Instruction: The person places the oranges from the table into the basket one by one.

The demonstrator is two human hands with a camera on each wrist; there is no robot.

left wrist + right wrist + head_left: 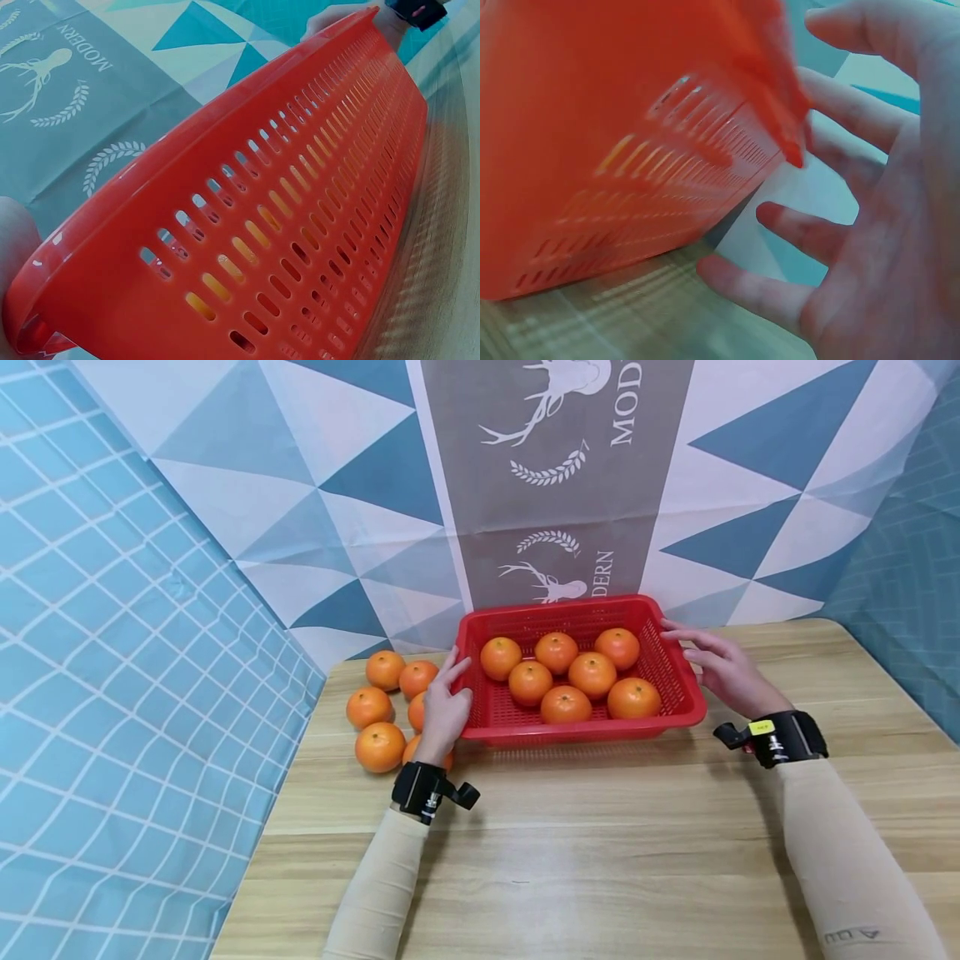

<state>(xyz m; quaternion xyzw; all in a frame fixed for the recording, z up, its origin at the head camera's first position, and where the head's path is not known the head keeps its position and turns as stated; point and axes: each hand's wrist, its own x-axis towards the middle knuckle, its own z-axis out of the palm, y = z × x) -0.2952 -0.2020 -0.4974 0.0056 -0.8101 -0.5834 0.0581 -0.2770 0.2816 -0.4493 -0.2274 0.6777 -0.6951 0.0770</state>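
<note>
On the wooden table (570,827), the left hand (444,710) presses spread fingers on the red basket (678,681); the right hand (723,670), spread, touches its right rim. Inside lie 7 oranges (566,703); about 6 loose oranges (380,747) remain left of it.

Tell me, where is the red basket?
In the head view the red basket sits mid-table between the left hand and right hand, loose oranges to its left.
</note>
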